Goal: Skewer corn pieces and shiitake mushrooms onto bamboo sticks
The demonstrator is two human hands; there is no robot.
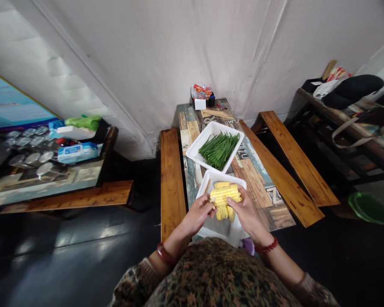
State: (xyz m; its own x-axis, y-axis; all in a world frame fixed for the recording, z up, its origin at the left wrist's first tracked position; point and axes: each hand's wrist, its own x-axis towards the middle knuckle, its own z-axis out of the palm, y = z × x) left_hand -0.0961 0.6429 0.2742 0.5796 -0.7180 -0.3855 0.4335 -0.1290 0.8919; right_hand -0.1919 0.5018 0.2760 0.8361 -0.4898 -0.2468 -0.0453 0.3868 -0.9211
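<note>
A peeled yellow corn cob (224,195) lies crosswise between my two hands, above a white plastic tray (208,233). My right hand (245,209) grips its right end, thumb along the front. At the left end, the fingers of my left hand (198,214) are closed against the cob. More corn pieces (222,213) rest in the tray below, partly covered by the held cob. A thin brown stick (207,186) shows just above my left fingers; whether it is held or lies in the tray is unclear.
A second white tray (193,150) with cut green stalks (219,149) stands beyond on the wood-patterned table (256,181). Wooden benches (173,183) flank it. A black box with packets (202,94) sits by the wall. A green bin (369,208) stands at right.
</note>
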